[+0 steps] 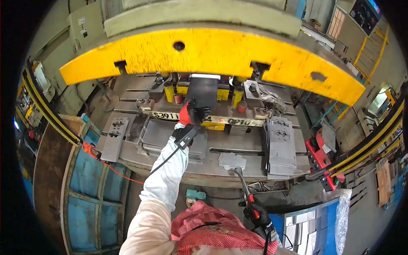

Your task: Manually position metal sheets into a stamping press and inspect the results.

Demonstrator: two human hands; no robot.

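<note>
My left hand [193, 114], in a red and black glove, reaches forward to the press die and grips the near end of a dark flat metal sheet [202, 90]. The sheet's far end lies between the yellow posts of the die. Low on the right, my right hand [258, 213], in a dark glove, is closed around the red handle of long metal tongs [244, 183]. The tongs' tip is at the near edge of a small cut metal part [232, 161] on the press table; whether it grips the part I cannot tell. A corded dark device [185, 137] sits on my left wrist.
A yellow press beam [212, 51] spans above the die. Stacked metal sheets [163, 138] lie left of centre, another stack [280, 146] at right. A red control box [318, 153] stands beyond the table's right end. Below it is a blue bin [314, 225] with metal pieces.
</note>
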